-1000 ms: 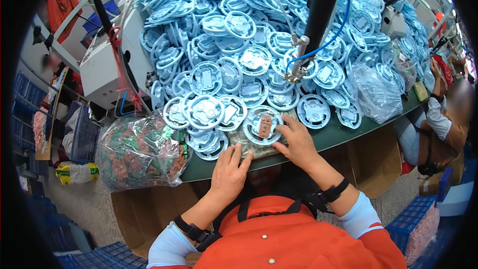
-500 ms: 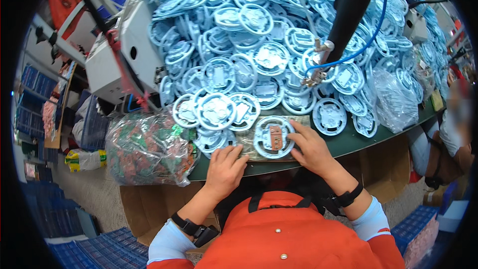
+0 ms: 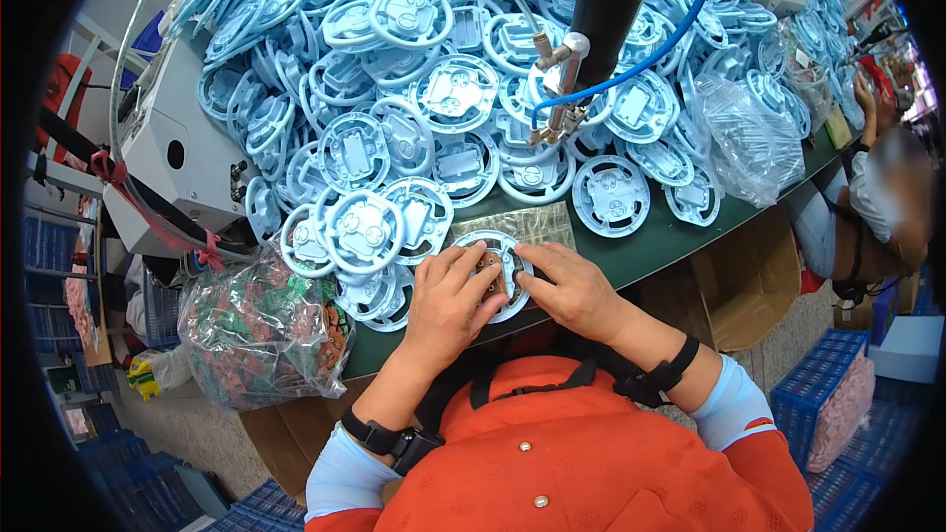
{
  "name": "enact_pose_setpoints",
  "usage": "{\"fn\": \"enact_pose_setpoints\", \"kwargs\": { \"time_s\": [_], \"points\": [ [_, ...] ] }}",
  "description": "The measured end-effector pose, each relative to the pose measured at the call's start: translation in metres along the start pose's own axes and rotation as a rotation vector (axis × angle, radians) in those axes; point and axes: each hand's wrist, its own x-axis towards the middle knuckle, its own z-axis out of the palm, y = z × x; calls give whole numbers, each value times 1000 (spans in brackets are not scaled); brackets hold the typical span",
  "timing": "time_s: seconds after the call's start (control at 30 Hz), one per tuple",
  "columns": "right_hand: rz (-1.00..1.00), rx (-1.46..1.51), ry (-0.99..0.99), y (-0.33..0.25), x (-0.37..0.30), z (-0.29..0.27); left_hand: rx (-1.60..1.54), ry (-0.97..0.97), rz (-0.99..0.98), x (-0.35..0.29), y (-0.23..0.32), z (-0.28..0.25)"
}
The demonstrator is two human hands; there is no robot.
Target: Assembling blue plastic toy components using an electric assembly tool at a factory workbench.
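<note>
Between my hands lies a light-blue plastic steering-wheel-shaped piece (image 3: 493,237), flat near the table's front edge. A small brown circuit board (image 3: 483,263) sits inside its ring, partly covered by fingers. My left hand (image 3: 446,301) reaches over the ring's left side, with fingertips on the board and the thumb close to the lower rim. On the right side, my right hand (image 3: 574,293) grips the rim, fingers bent and thumb against the edge. Under the ring's far side a flat, brownish, shiny pad (image 3: 532,225) shows.
A large heap of similar blue wheels (image 3: 453,89) covers the back of the green table (image 3: 645,254). A clear bag of circuit boards (image 3: 261,330) stands at left. A black arm with a metal nozzle (image 3: 562,89) and blue hose hangs overhead. Another person (image 3: 882,197) sits at far right.
The view has shifted and turned. My left hand has moved from beside the ring onto the board inside it; my right hand stays at the ring's right rim.
</note>
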Motion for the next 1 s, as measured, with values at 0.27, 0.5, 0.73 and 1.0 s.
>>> {"fn": "enact_pose_setpoints", "kwargs": {
  "time_s": [0.27, 0.5, 0.73, 1.0],
  "points": [
    [-114, 41, 8, 7, 10, 5, 0, 3, 18, -7, -7, -8],
    [-132, 59, -1, 8, 15, 6, 7, -10, 28, -5, -9, -11],
    [-136, 68, 11, 7, 16, 7, 12, -89, 38, -1, -13, -19],
    [-149, 36, 12, 7, 13, 10, 23, -127, 5, -3, -7, -23]
  ]
}}
